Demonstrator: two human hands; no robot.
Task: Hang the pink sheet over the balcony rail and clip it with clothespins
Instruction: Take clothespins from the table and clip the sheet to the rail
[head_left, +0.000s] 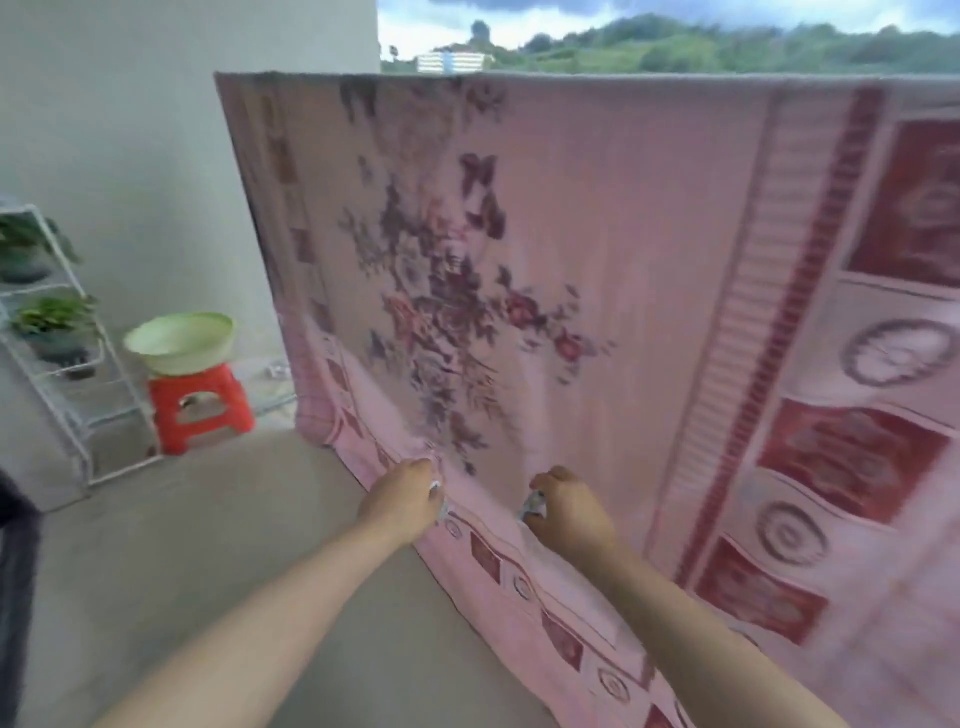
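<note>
The pink sheet (597, 234) I handled was soft matt cloth, woven with dull red flowers. The floor (208, 545) looked like matt grey concrete. The red stool (200, 408) and pale green basin (179, 340) were smooth plastic; the plant rack (67, 364) was white-coated wire.

One pink sheet (597, 260), two hands, one stool (200, 408), one basin (179, 340), two plants.
</note>
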